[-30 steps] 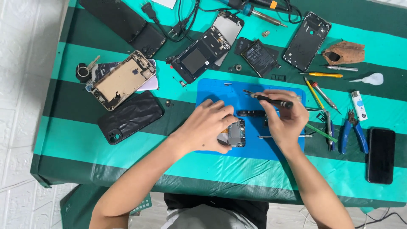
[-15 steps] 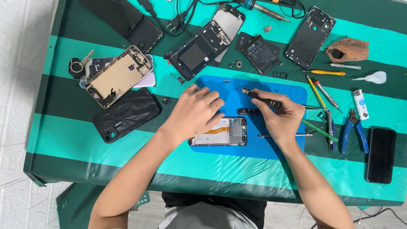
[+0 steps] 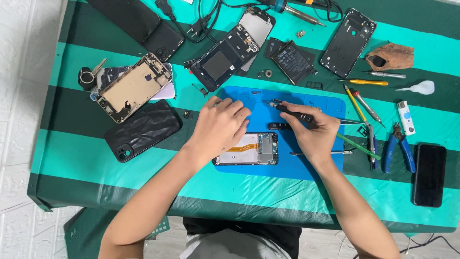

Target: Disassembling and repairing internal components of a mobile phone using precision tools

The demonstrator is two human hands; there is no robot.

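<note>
An opened phone (image 3: 249,149), its insides facing up, is laid on a blue mat (image 3: 326,165) near the front of the bench (image 3: 72,158), where small parts are kept from straying. The left hand (image 3: 218,127) is rested on the mat at the phone's upper left edge, fingers curled loosely and gripping nothing, seemingly so that the phone is steadied. A black-handled screwdriver (image 3: 292,111) is pinched in the closed fingers of the right hand (image 3: 311,134), its tip pointed left over the mat just above the phone, not touching it. A small dark part (image 3: 278,126) is left between the tool and the phone. Pliers (image 3: 397,146), tweezers and other drivers are lined up to the right within easy reach, while a black case (image 3: 142,130) and other stripped phones are pushed to the left and back.
</note>
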